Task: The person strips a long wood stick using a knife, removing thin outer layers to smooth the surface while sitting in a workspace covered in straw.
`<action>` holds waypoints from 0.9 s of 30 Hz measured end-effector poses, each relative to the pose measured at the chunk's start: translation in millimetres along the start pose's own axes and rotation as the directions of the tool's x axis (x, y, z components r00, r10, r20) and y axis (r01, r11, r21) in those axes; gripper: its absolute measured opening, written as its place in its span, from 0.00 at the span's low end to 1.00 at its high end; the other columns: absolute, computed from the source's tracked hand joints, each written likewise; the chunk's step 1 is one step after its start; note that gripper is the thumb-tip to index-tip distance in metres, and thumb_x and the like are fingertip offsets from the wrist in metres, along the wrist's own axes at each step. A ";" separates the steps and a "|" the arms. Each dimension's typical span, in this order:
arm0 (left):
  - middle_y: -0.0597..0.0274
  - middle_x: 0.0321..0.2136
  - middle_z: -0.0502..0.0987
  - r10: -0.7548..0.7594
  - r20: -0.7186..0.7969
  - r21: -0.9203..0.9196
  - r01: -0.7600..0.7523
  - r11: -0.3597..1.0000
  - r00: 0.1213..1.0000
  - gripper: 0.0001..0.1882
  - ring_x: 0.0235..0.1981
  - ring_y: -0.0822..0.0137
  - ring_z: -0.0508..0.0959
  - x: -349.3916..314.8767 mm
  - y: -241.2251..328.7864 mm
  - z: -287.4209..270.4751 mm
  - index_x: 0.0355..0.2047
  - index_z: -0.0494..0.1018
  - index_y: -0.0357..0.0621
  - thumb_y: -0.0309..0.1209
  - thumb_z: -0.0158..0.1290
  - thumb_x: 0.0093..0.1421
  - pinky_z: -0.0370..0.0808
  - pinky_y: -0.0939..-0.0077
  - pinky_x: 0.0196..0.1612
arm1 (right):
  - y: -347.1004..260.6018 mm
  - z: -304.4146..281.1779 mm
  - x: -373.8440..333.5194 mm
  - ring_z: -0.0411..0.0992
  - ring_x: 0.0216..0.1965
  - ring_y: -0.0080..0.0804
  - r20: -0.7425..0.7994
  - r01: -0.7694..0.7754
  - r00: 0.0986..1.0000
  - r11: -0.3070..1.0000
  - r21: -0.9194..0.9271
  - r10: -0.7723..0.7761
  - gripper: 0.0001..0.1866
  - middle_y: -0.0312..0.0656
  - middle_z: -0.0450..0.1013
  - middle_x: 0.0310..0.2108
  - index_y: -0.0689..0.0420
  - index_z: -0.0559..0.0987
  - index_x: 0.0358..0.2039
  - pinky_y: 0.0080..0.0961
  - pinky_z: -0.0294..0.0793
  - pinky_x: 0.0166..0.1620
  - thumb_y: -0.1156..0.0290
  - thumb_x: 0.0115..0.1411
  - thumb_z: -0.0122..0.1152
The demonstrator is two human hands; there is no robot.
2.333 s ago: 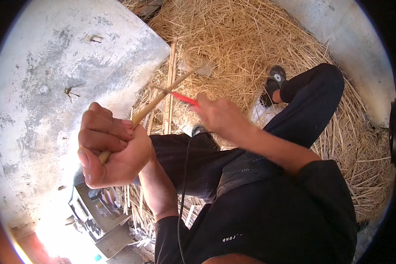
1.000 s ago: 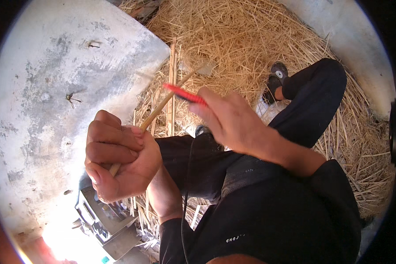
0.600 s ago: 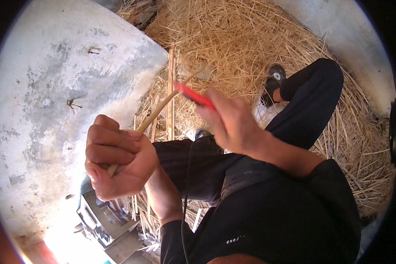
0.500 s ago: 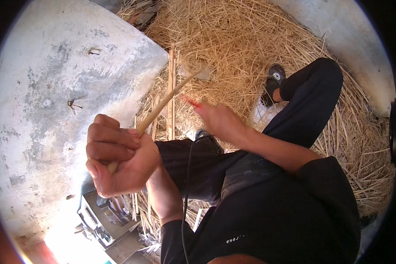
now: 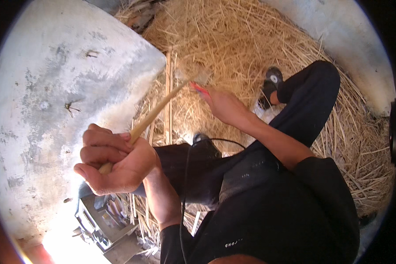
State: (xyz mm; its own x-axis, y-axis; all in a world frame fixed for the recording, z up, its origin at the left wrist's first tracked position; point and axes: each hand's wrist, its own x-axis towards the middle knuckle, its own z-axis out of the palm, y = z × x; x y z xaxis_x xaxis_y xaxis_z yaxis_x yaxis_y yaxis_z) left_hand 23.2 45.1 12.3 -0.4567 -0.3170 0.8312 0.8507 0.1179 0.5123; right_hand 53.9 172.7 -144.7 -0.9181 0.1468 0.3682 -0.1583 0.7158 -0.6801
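Observation:
My left hand (image 5: 119,160) is closed round a pale, tapered wooden stick (image 5: 152,115), which looks like bamboo. Its thick end shows between the fingers and the thumb, and its thin end points up and to the right. In my right hand (image 5: 229,105) is a small red tool (image 5: 200,89), mostly covered by the fingers, so its kind is unclear. The tool's front end is close to the stick's thin tip; whether they touch I cannot tell.
Straw and shavings (image 5: 233,39) cover the floor. A stained whitish wall (image 5: 44,88) rises at the left. Upright strips (image 5: 168,101) stand behind the stick. A grey box with bits in it (image 5: 103,218) sits lower left. A black cable (image 5: 187,176) hangs across my lap.
My right hand has risen slightly with the red tool, whose end is now nearer the stick's tip. My left hand and the stick have shifted a little left.

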 end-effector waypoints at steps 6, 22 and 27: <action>0.69 0.01 0.47 -0.010 0.032 -0.065 0.012 0.998 0.999 0.24 0.04 0.75 0.50 -2.2 -1.5 1.1 0.04 0.49 0.54 0.42 0.31 0.57 0.49 0.84 0.14 | -9.2 -0.8 -1.7 0.68 0.16 0.51 0.111 -0.050 0.994 0.970 0.239 0.024 0.18 0.55 0.66 0.15 0.67 0.68 0.33 0.43 0.64 0.21 0.61 0.61 0.42; 0.64 0.02 0.52 -0.005 0.287 -0.220 0.071 0.973 0.958 0.23 0.06 0.74 0.48 -4.4 -2.3 -3.4 0.05 0.52 0.49 0.40 0.31 0.55 0.48 0.81 0.15 | 3.8 -17.9 19.6 0.69 0.21 0.51 0.293 -0.308 0.894 0.939 -0.150 0.340 0.21 0.54 0.67 0.16 0.64 0.72 0.32 0.42 0.66 0.26 0.56 0.61 0.39; 0.67 0.02 0.48 0.009 0.226 -0.227 0.044 0.973 0.974 0.20 0.06 0.75 0.48 -9.7 -2.3 0.4 0.04 0.49 0.52 0.40 0.35 0.50 0.48 0.81 0.13 | 14.1 -0.9 4.6 0.68 0.19 0.51 0.165 -0.133 0.981 0.970 0.205 0.100 0.18 0.54 0.67 0.15 0.62 0.71 0.33 0.42 0.65 0.25 0.59 0.61 0.41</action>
State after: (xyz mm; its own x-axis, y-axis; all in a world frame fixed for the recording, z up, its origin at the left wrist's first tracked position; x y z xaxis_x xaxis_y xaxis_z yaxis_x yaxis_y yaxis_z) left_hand 25.6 48.3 3.2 -0.4961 -0.0953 0.8630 0.8668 -0.1127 0.4858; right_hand 47.8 184.2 -152.0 -0.9766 0.1030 0.1886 -0.1055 0.5347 -0.8384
